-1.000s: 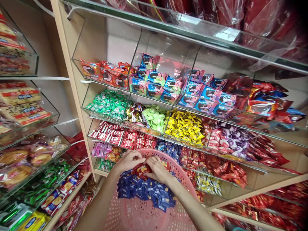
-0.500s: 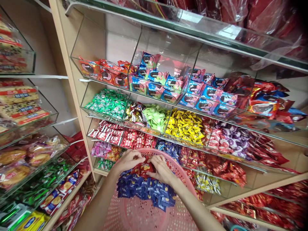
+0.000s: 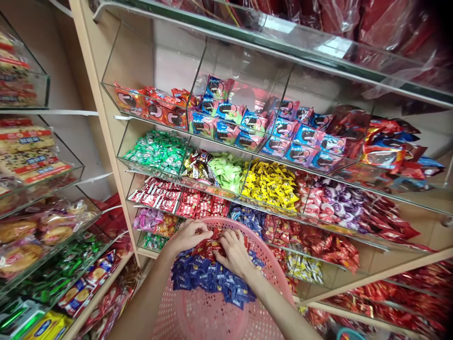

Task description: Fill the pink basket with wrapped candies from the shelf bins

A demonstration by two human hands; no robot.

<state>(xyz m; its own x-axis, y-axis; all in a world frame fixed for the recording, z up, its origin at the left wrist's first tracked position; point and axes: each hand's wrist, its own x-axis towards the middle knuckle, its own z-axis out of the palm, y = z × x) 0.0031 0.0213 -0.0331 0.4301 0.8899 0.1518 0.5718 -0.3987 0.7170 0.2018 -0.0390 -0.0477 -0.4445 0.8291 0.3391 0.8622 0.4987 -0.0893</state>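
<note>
A pink plastic basket [image 3: 272,264] is tilted against the candy shelves, with a heap of dark blue wrapped candies [image 3: 208,278] and some red wrapped candies [image 3: 208,245] inside. My left hand [image 3: 187,235] and my right hand [image 3: 233,250] are both at the basket's far rim, fingers curled over the red candies. They gather the red wrappers between them, close to the red candy bin [image 3: 198,205] just above the rim.
Tilted clear bins hold cookie packs [image 3: 230,125], green candies [image 3: 159,151], light green candies [image 3: 228,172], yellow candies [image 3: 272,184] and purple-white candies [image 3: 336,203]. A second shelf unit [image 3: 38,189] with biscuit packs stands at the left. Red bagged goods fill the top shelf.
The view has shifted slightly. My right hand has slid a little left over the red candies; both hands stay at the basket rim.
</note>
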